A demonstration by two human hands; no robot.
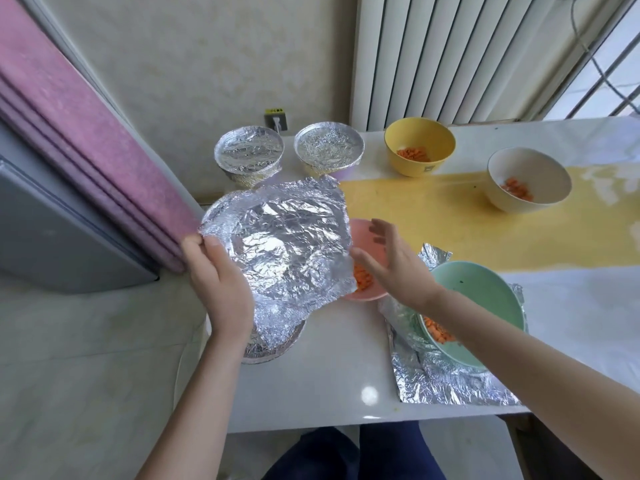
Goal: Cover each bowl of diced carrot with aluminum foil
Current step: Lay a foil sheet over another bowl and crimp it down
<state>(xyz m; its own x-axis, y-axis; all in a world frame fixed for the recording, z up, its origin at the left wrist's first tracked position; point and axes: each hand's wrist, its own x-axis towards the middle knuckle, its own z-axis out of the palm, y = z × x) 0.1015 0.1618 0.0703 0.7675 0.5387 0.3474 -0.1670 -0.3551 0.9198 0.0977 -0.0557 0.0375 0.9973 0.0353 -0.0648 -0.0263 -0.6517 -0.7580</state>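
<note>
L hand (220, 285) pinches the left edge of a crumpled foil sheet (284, 244), holding it up and flat, prob. to lay over the pink bowl (362, 226) of diced carrot (363, 281) just to its right. R hand (391, 265) is open, fingers straight, at the sheet's right edge over that bowl, ready to guide. A foil-covered bowl (273, 344) sits right under the sheet, so it could snag. Two more covered bowls (248, 152) stand at the back. Yellow bowl (419, 164), white bowl (498, 199) and green bowl (485, 292), the last on spare foil (443, 379), are uncovered.

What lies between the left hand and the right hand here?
In the head view, a crumpled foil sheet spans between them: the left hand grips its left edge, the right hand hovers, fingers straight, by its right edge.
</note>
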